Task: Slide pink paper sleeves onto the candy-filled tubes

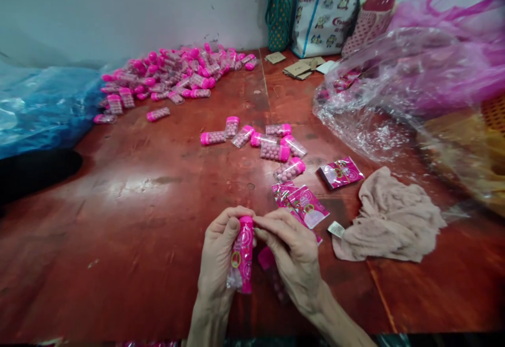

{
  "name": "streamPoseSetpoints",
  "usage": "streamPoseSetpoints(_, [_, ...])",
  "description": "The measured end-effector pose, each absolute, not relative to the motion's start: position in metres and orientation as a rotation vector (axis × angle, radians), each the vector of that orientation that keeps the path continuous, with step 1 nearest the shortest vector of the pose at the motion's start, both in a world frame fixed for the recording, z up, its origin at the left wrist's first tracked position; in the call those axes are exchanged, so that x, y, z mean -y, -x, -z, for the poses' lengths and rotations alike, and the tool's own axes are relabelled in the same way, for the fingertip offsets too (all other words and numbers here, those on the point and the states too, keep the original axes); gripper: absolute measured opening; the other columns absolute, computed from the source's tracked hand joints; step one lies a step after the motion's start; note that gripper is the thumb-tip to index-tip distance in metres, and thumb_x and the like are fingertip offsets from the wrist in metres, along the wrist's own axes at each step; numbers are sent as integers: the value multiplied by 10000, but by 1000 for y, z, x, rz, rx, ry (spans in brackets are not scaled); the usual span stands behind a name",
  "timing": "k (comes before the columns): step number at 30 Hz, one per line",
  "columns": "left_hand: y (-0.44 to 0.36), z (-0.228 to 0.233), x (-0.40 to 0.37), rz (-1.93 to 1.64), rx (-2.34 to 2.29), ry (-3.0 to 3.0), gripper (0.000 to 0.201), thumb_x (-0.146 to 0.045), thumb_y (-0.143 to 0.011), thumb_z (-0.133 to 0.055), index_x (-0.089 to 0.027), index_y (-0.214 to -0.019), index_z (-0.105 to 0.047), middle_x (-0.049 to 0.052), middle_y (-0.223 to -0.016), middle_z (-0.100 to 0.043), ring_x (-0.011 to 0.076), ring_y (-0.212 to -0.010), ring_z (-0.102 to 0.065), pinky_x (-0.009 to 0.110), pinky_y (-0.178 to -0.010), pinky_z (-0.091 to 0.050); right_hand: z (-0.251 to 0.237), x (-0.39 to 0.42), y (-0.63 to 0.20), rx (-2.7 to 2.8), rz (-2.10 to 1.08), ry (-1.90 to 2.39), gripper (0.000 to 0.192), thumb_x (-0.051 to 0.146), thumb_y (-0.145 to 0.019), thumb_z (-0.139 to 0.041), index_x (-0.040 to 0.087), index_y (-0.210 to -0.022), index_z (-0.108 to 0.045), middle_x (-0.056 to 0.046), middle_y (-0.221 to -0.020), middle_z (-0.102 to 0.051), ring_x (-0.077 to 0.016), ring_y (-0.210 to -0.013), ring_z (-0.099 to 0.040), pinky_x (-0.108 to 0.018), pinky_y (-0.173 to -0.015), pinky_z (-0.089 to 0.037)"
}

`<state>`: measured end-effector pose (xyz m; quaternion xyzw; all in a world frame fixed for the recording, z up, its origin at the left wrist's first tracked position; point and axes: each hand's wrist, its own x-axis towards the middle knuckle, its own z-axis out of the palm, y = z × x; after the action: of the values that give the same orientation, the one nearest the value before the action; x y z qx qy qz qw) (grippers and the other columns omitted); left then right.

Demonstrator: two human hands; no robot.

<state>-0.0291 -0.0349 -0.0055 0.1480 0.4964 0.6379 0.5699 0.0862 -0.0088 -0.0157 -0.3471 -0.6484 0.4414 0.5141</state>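
Note:
My left hand [221, 241] is closed around a small candy tube with a printed pink wrapper [244, 255], held upright with its pink cap toward the far side. The wrapper's clear lower end is crumpled. My right hand [294, 255] pinches at the upper right edge of the same tube, thumb and forefinger together. Under the right hand another candy tube [269, 263] with a pink cap lies partly hidden. Just beyond that hand are loose flat pink wrappers [309, 206], and a stack of wrappers [341, 172] lies farther right.
Several filled candy tubes [274, 151] lie mid-table, and a large pile of them [169, 73] rests by the wall. A beige cloth [390, 220] and clear plastic bag [366, 110] are at right, blue plastic [47, 105] at left. Cardboard pieces [300, 69] and a tote bag [325, 15] stand behind.

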Motion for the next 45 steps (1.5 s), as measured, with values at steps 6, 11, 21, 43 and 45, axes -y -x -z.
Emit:
streamPoseSetpoints(6, [32,3,38,-1483,-1240,-488,182,-328,-647,-736,-156,-698,-707,12,-728,-618,72,-468,-528,180,-445,-416,24,11,-89,1694,-813,782,299,37,-843,-485,205,-1018,-659,-54,-766,-631,-150,-699,-603,-266,-599,-512])
streamPoseSetpoints(11, [37,6,37,-1433,-1295,-598,138,-287,-678,-713,-151,-699,-717,11,-703,-590,81,-510,-512,185,-464,-397,29,10,-91,1846,-676,755,280,69,-867,-439,175,-1030,-640,-77,-788,-641,-167,-726,-614,-285,-623,-527])
streamPoseSetpoints(21, [36,6,36,-1418,-1344,-645,122,-282,-712,-682,-170,-684,-720,-2,-681,-572,93,-547,-526,199,-507,-423,17,7,-87,1615,-1098,844,137,87,-841,-525,183,-771,-594,3,-668,-591,-116,-580,-567,-219,-527,-476])
streamPoseSetpoints(43, [33,17,40,-1476,-1270,-448,154,-227,-671,-724,-183,-819,-723,29,-785,-668,109,-686,-597,189,-658,-470,25,10,-87,1689,-1033,975,180,116,-897,-363,190,-774,-473,-8,-716,-484,-126,-634,-491,-248,-580,-406])
streamPoseSetpoints(45, [32,20,41,-1577,-1388,-543,82,-210,-707,-695,-180,-780,-715,18,-820,-654,110,-741,-585,185,-686,-459,19,6,-91,1693,-1253,933,170,186,-911,-387,184,-811,-525,-11,-731,-528,-128,-655,-522,-245,-591,-422])
